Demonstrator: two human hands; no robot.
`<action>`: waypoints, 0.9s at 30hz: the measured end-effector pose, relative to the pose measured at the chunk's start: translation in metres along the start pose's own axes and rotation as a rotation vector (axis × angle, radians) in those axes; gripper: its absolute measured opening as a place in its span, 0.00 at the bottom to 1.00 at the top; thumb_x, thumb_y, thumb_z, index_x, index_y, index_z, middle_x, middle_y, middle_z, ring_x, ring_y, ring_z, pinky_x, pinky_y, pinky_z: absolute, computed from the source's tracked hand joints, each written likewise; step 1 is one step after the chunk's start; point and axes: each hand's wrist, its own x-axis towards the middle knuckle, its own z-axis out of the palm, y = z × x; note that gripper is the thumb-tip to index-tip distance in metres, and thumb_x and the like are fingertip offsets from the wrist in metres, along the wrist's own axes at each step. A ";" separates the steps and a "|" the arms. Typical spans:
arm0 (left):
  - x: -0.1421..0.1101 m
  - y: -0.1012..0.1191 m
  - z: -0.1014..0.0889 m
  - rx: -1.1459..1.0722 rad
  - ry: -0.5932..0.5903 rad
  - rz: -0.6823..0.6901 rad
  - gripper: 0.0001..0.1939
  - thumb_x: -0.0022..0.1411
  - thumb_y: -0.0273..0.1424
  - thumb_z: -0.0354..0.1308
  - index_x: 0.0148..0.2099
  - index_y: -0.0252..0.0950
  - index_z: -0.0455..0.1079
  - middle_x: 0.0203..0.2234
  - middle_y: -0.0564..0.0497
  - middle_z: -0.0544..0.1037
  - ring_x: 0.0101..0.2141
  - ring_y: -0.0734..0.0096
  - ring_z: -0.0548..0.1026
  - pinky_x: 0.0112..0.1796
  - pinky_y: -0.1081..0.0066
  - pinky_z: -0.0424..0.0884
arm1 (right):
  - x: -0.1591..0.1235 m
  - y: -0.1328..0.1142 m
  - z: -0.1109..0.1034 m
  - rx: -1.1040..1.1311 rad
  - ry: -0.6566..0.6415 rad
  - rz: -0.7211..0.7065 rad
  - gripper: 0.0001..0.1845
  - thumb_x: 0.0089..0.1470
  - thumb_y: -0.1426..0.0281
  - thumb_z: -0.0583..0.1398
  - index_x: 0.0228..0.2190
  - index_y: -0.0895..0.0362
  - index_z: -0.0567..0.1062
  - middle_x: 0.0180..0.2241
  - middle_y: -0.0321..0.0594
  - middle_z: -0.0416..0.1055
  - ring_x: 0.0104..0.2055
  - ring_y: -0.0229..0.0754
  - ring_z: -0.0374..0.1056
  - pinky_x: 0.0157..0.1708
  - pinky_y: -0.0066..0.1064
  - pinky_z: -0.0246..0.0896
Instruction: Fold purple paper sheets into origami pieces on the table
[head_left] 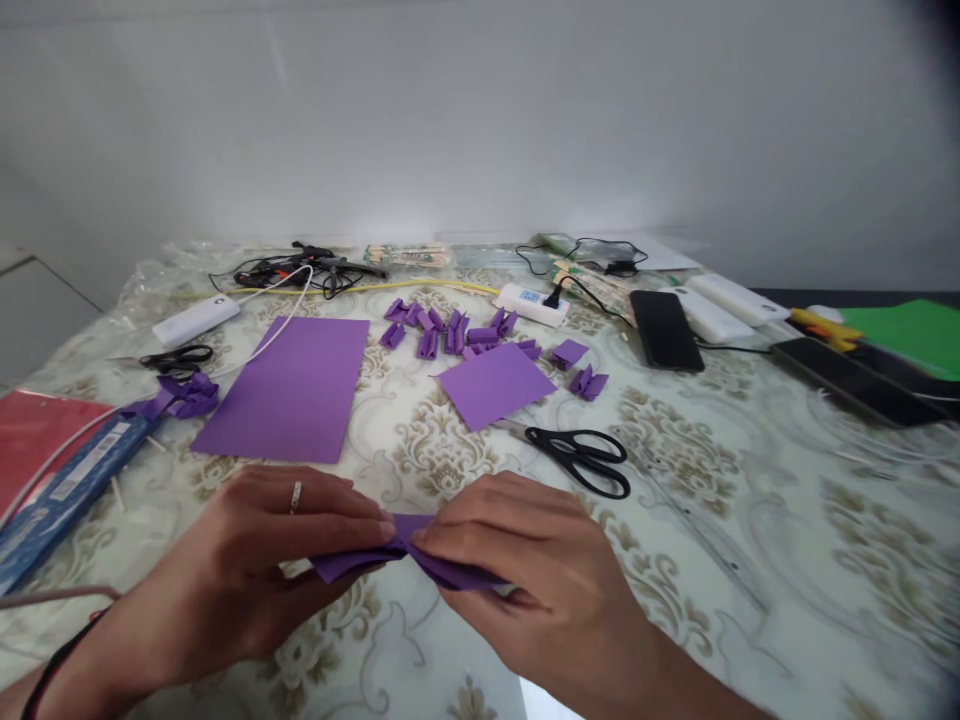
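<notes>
A folded piece of purple paper [409,530] is held above the patterned tablecloth between both hands. My left hand [277,560], with a ring on one finger, pinches its left half between thumb and fingers. On the other half, my right hand [525,570] presses the layers together, fingers on top and thumb below. The paper bends at the middle, between the fingertips. Just beyond the right hand lie black-handled scissors [577,455], blade tips under a square purple sheet [496,382]. A larger purple sheet [292,390] lies beyond the left hand.
Several small folded purple pieces [454,332] lie behind the square sheet. A white power strip [532,303], a black phone [666,330] and cables sit further back. Clear ruler [705,540] at right; smaller scissors [176,358] and a blue box [82,485] at left.
</notes>
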 end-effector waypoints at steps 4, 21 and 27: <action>-0.007 -0.006 0.018 0.226 0.088 0.219 0.14 0.68 0.23 0.68 0.54 0.40 0.82 0.45 0.49 0.90 0.46 0.60 0.89 0.52 0.65 0.85 | -0.012 0.010 0.004 -0.243 0.000 -0.220 0.17 0.67 0.80 0.57 0.47 0.57 0.84 0.38 0.43 0.86 0.39 0.49 0.80 0.39 0.44 0.77; -0.074 -0.051 0.058 0.224 -0.374 0.207 0.30 0.77 0.37 0.58 0.75 0.33 0.64 0.65 0.40 0.79 0.68 0.49 0.73 0.71 0.49 0.64 | -0.083 0.039 0.018 -0.271 -0.513 -0.106 0.29 0.76 0.54 0.55 0.60 0.63 0.78 0.60 0.46 0.81 0.65 0.53 0.70 0.72 0.49 0.55; -0.071 -0.052 0.067 0.262 -0.360 0.230 0.27 0.74 0.34 0.59 0.71 0.33 0.68 0.63 0.41 0.81 0.66 0.50 0.75 0.72 0.49 0.61 | -0.074 0.037 0.027 -0.323 -0.524 -0.096 0.23 0.78 0.60 0.52 0.56 0.62 0.79 0.53 0.46 0.83 0.57 0.54 0.73 0.66 0.51 0.60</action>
